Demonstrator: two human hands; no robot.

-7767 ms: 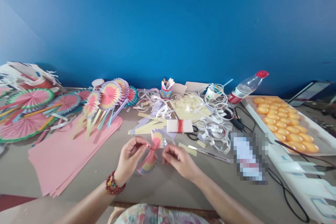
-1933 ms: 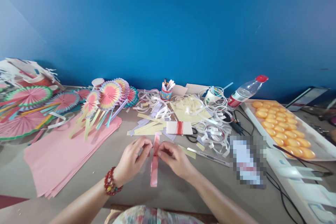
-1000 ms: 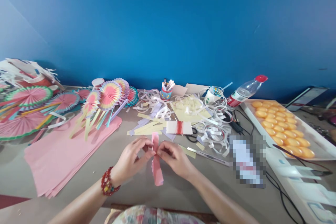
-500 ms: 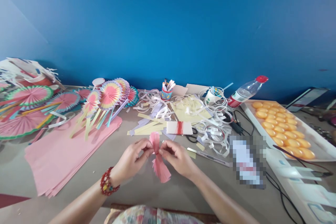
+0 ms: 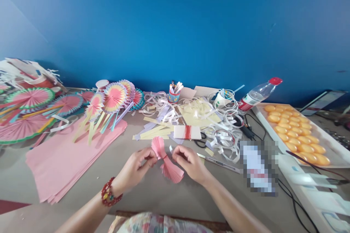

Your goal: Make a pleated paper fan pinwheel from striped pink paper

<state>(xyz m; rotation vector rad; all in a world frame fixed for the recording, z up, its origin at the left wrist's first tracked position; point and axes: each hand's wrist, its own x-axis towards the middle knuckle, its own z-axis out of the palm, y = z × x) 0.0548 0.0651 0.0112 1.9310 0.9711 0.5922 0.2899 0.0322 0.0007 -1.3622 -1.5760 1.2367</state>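
A pink pleated paper [image 5: 172,171] lies between my hands, pinched narrow at its middle by a red thread and fanned out at both ends. My left hand [image 5: 139,165] is closed in a pinch at the left edge of its waist; whether the fingertips grip the paper or a thread end cannot be seen. On the other side my right hand [image 5: 191,164] also pinches, a small gap away from the paper. Whatever is in its fingertips is too small to make out. Behind them sits a white card wound with red thread [image 5: 187,132].
Pink paper sheets [image 5: 68,160] and finished paper fans [image 5: 113,98] spread on the left. White strips [image 5: 224,142], a utility knife [image 5: 218,162] and scissors [image 5: 201,142] lie beyond my hands. At right are a bottle [image 5: 258,94], a tray of yellow domes [image 5: 259,114] and a power strip [image 5: 298,185].
My hands have moved apart, the right one away from the paper's waist. The pleated paper has tilted, its lower end swinging right and its folds spreading wider.
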